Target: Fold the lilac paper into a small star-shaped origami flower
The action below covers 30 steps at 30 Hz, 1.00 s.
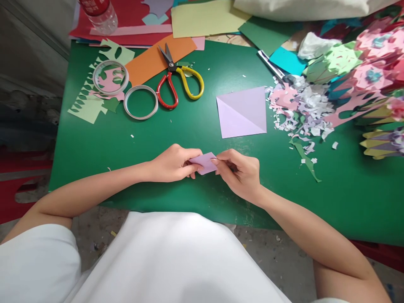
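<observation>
Between my two hands is a small folded piece of light purple paper [205,163], held just above the green table. My left hand [178,163] pinches its left end between thumb and fingers. At the right edge, the thumb and fingertips of my right hand [240,169] are closed on the same paper. Beyond my hands, a purple paper square [242,111] with a diagonal line across it lies flat on the table. Scissors [172,67] with one red and one yellow handle lie to the far left, blades partly apart on an orange paper strip [142,65].
Two tape rolls [125,103] lie at left by cut green paper [88,110]. Paper scraps [315,103] are heaped at right, beside paper flowers [374,78] and a metal tool [270,65]. A bottle [105,21] and coloured sheets [208,19] occupy the back of the green table [189,126].
</observation>
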Available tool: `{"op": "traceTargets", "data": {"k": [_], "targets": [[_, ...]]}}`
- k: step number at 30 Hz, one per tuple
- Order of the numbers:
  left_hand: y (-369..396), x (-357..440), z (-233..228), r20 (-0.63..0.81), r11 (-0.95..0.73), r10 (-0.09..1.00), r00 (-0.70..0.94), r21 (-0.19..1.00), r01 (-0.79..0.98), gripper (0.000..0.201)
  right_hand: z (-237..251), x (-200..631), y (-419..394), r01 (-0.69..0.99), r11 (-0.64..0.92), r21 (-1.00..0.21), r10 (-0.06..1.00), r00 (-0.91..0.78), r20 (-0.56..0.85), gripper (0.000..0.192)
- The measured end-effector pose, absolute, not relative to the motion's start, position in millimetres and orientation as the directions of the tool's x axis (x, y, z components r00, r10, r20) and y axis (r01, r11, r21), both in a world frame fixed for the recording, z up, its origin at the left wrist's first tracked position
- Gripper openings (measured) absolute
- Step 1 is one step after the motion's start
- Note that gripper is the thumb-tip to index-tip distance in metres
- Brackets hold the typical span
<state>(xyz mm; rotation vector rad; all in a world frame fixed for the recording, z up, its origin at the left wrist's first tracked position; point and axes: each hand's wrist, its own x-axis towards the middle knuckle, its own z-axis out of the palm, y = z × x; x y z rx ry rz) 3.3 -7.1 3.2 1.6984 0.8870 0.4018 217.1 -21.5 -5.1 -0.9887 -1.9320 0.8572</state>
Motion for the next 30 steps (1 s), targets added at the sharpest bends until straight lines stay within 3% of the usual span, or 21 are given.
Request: {"op": "traceTargets", "data": {"k": [6,11,14,18,24,30], "targets": [[-6.9,3.4,4.8,-0.188,-0.054,0.731,0.656,0.942,0.331,0.01,-5.2,218.0,-22.0,0.3,0.513,-0.804,0.839,-0.371,0.398,0.016],[-5.6,3.9,7.5,-0.156,-0.19,0.708,0.689,0.897,0.398,0.01,-6.1,218.2,-20.7,0.246,0.572,-0.782,0.795,-0.401,0.455,0.015],[-6.5,4.2,6.4,-0.146,-0.176,0.691,0.708,0.916,0.36,0.014,-7.2,217.3,-19.5,0.237,0.621,-0.747,0.752,-0.45,0.482,0.013],[-8.2,5.2,4.2,-0.102,-0.183,0.724,0.683,0.926,0.332,0.018,-8.3,215.7,-20.3,0.288,0.622,-0.728,0.742,-0.512,0.432,0.01],[-7.7,5.8,3.6,-0.092,-0.195,0.727,0.68,0.923,0.333,0.018,-8.4,215.4,-22.5,0.317,0.626,-0.712,0.708,-0.613,0.35,0.026],[-8.2,5.2,4.9,-0.183,-0.002,0.753,0.632,0.96,0.28,0.011,-3.8,219.2,-16.3,0.297,0.498,-0.815,0.78,-0.565,0.27,0.027]]}}
